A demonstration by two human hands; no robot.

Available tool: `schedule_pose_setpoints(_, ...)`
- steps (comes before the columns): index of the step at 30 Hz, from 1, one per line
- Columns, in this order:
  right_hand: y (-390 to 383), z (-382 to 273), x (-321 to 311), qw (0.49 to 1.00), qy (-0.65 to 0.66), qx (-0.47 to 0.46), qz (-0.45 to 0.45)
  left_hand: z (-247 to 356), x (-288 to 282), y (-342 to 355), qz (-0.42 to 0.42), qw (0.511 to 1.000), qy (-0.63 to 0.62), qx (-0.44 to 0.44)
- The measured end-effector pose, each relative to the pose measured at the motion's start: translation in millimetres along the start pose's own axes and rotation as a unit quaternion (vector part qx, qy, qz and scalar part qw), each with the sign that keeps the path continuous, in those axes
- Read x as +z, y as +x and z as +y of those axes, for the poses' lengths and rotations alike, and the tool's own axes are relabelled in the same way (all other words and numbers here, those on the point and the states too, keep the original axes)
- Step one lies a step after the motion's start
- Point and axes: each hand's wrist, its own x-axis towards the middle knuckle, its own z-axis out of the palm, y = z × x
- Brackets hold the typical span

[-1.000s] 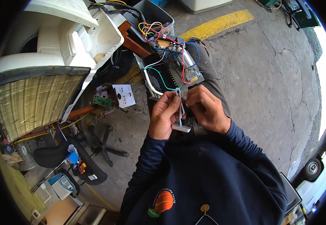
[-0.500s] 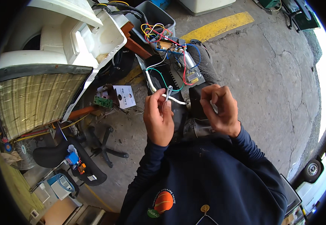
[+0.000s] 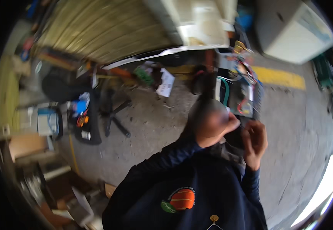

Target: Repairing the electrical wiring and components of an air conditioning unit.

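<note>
My left hand [image 3: 212, 124] is in front of my torso, closed with its fingers curled toward the right hand. Blur smears it, and what it pinches cannot be made out; half a second ago it held a looped grey wire. My right hand [image 3: 255, 143] is beside it, thumb and fingers bent together in a pinch; anything between them is too small to tell. Just beyond both hands is an open electrical assembly [image 3: 247, 92] with a silver cylinder and red, blue and yellow wires. A green wire [image 3: 226, 92] curves along its left side.
An appliance with a finned coil [image 3: 109, 30] and white housing [image 3: 203, 23] stands at the upper left. Below it are a green circuit board [image 3: 144, 76] and white carton [image 3: 165, 82]. A black chair [image 3: 87, 122] holds small items. A white cabinet [image 3: 293, 32] stands far right.
My view has swung left, shifting the surroundings rightward and blurring them. The left hand has moved toward the right hand and turned inward. The looped wire no longer shows clearly.
</note>
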Motion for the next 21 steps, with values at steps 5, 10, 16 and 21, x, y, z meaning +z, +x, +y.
schedule_pose_setpoints(5,7,12,7,0.992,-0.031,-0.04,-0.117,-2,-20,-14,0.001,0.998,0.067,0.02)
schedule_pose_setpoints(10,29,-2,37,0.949,-0.208,-0.09,-0.22,-29,-41,-36,0.077,0.978,0.13,0.143)
schedule_pose_setpoints(16,37,-6,88,0.902,-0.297,-0.104,-0.296,-53,-77,-57,0.208,0.925,0.239,0.21)
schedule_pose_setpoints(21,39,3,111,0.881,-0.32,-0.174,-0.301,-40,-96,-71,0.242,0.934,0.193,0.18)
